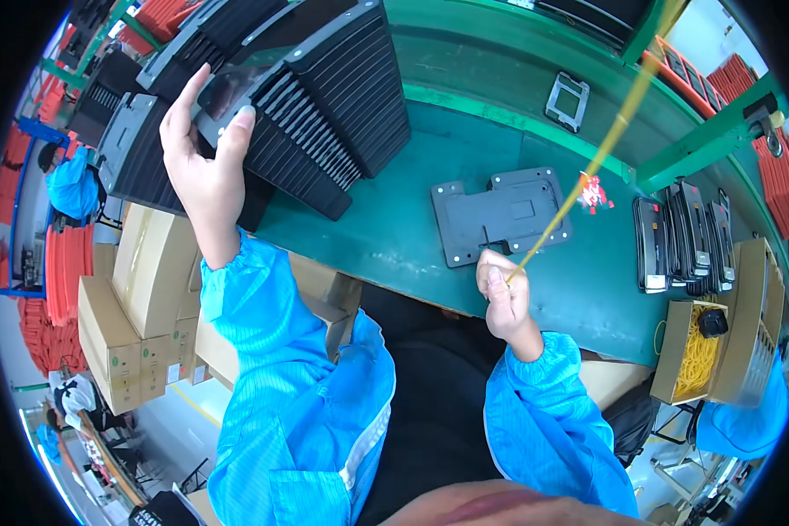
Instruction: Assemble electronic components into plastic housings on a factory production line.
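Observation:
My left hand (203, 167) is at the near end of a tall stack of black ribbed plates (311, 114) at the upper left. Its thumb and fingers are spread apart against the stack's grey edge, and I see no firm grip. My right hand (505, 294) is closed in front of a dark grey plate (517, 215) with a notch and corner holes, lying on the green bench. A taut yellow cord (605, 151) slants down from the upper right into the right fist. A thin black piece (489, 238) shows just above these fingers, over the plate's near edge.
Small red and white pieces (593, 193) lie right of the plate. Several black flat parts (684, 237) stand farther right, above a cardboard box of yellow bands (697, 359). A grey frame (568, 101) leans at the back. Cardboard boxes (136, 307) are stacked at the left.

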Motion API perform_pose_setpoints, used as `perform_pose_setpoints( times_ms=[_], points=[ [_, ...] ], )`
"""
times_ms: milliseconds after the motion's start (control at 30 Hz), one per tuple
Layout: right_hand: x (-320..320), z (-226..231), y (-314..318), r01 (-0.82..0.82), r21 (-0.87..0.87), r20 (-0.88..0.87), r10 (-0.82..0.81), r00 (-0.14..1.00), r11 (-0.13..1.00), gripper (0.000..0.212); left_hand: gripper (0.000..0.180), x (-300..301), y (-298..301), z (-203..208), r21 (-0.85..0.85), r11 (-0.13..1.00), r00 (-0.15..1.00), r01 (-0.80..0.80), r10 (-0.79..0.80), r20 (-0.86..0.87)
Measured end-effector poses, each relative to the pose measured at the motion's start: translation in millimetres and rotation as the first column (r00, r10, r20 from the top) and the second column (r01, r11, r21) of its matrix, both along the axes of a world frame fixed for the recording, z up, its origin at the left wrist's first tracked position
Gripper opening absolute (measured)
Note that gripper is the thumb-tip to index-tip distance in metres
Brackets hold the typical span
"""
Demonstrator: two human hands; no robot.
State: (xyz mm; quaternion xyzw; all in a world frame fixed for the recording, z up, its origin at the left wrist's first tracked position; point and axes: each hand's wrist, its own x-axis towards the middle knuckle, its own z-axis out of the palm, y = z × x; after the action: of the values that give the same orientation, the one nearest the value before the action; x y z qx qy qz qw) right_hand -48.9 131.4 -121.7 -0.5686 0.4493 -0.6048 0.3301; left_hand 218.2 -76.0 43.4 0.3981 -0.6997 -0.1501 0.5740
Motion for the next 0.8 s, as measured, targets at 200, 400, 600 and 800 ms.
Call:
perform_pose_setpoints(
  times_ms=[200,400,600,800],
  points=[
    [-2,7,-1,-0.009,0.02,-0.056,0.01,0.998,1.0,0.048,0.06,-32,39,-21,-0.356,0.918,0.982,-0.175,0.138,-0.126],
    [-59,79,-17,0.061,-0.061,0.021,-0.06,0.998,0.996,0.056,0.076,-85,84,-77,-0.027,0.852,0.793,0.522,-0.474,0.383],
    [-119,133,-60,0.273,0.231,-0.026,-0.275,0.961,0.934,0.032,0.096,-115,86,-136,0.33,0.83,0.772,0.45,-0.547,0.323],
    [-226,27,-149,0.461,0.184,-0.673,-0.23,0.703,0.868,0.03,0.1,-111,79,-137,0.33,0.802,0.741,0.498,-0.592,0.319]
  ],
)
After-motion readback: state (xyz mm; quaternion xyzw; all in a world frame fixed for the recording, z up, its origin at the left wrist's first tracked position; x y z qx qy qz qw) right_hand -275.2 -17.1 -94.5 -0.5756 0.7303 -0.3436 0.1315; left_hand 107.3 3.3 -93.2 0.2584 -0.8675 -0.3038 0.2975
